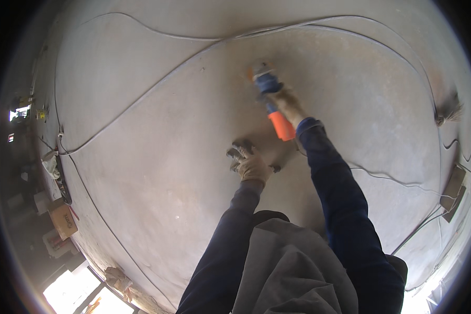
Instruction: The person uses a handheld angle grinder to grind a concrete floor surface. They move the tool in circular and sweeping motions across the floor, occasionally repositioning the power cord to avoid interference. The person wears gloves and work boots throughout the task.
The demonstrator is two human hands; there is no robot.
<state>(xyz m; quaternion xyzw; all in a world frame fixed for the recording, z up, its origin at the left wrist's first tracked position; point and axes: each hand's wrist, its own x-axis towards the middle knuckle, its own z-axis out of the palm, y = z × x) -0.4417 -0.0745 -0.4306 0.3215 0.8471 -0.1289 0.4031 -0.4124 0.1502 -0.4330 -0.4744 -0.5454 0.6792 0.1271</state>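
Note:
My right hand point(289, 106), in a pale glove and blurred by motion, is wrapped round the body of an orange and blue angle grinder point(281, 126). The grinder's head points away from me and sits at the grey floor surface; its disc is too smeared to make out. Closer to me and to the left, my left hand point(253, 165) wears a light glove with dark fingertips. Its fingers are spread and rest against the floor, with nothing held. A thin cord trails from behind the grinder toward the right.
Long grey cables point(189, 60) curve over the smooth floor point(141, 183) ahead and to the left. A brush-like bundle point(448, 112) lies at the far right, above a brown board point(453, 191). Along the left edge stand a cardboard box point(63, 222) and assorted clutter.

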